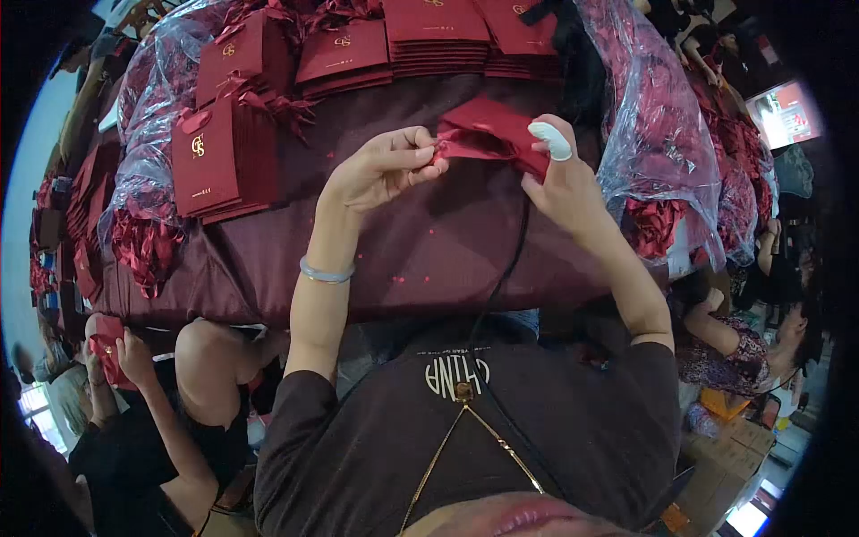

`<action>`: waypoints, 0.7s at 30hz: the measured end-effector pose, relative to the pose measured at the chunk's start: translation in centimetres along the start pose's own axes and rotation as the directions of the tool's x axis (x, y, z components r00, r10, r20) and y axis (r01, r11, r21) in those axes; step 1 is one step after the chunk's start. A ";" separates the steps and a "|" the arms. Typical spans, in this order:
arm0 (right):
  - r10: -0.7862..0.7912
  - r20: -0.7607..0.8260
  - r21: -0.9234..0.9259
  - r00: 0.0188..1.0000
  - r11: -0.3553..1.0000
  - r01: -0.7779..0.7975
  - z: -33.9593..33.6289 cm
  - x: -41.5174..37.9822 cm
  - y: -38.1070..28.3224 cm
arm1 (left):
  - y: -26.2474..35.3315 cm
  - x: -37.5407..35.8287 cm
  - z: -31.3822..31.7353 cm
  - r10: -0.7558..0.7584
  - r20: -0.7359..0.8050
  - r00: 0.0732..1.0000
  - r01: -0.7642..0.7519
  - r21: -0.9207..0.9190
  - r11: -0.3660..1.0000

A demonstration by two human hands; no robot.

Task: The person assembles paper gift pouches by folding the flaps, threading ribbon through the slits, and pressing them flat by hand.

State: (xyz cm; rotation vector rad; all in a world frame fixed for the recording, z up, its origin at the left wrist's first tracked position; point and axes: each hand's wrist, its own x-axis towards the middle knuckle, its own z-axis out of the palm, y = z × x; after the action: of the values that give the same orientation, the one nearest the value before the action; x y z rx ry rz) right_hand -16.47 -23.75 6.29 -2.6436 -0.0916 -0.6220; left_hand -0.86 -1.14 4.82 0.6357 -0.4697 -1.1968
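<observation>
- Our left hand pinches the end of a folded red paper bag, fingers closed on it.
- Our right hand, a white cot on one finger, grips its other end.
- The bag hangs above the maroon tabletop, near stacked red bags.

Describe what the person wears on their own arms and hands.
Both arms are bare below short dark sleeves. The left hand has a thin pale bangle at the wrist. The right hand wears a white finger cot on one fingertip.
</observation>
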 end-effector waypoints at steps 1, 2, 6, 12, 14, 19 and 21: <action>0.130 -0.034 0.058 0.991 0.990 -0.128 0.5 -0.3 0.2 | 0.1 -0.1 0.2 0.001 0.000 1.000 -0.001 -0.001 1.000; 0.048 -0.109 -0.079 0.993 0.995 -0.057 1.1 -0.1 0.9 | 0.3 -0.3 0.6 0.002 0.028 1.000 -0.002 -0.011 1.000; 0.075 -0.178 -0.007 0.981 0.997 -0.077 1.5 0.8 0.7 | 0.4 -1.4 2.4 0.010 0.080 0.997 -0.020 0.135 0.991; -0.013 -0.120 -0.122 0.993 0.992 -0.002 1.6 2.1 -1.4 | -0.2 -1.8 2.6 0.022 0.175 0.984 -0.047 0.140 0.989; -0.031 -0.152 -0.090 0.988 0.996 0.017 1.7 2.4 -1.4 | -0.5 -1.8 3.1 0.044 0.160 0.986 -0.066 0.130 0.989; -0.016 -0.184 -0.086 0.983 0.996 0.000 1.9 3.3 -1.4 | -0.9 -1.4 3.6 0.093 0.185 0.978 -0.112 0.096 0.989; -0.057 -0.251 -0.124 0.966 0.992 0.026 2.1 4.0 -0.7 | -1.1 -1.1 3.6 0.096 0.220 0.971 -0.086 -0.051 0.995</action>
State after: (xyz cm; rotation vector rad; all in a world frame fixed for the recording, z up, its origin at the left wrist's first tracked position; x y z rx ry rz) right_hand -12.16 -22.31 6.60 -2.6552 -0.0347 -1.0043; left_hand -4.28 -1.04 6.74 0.4416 -0.6541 -1.1924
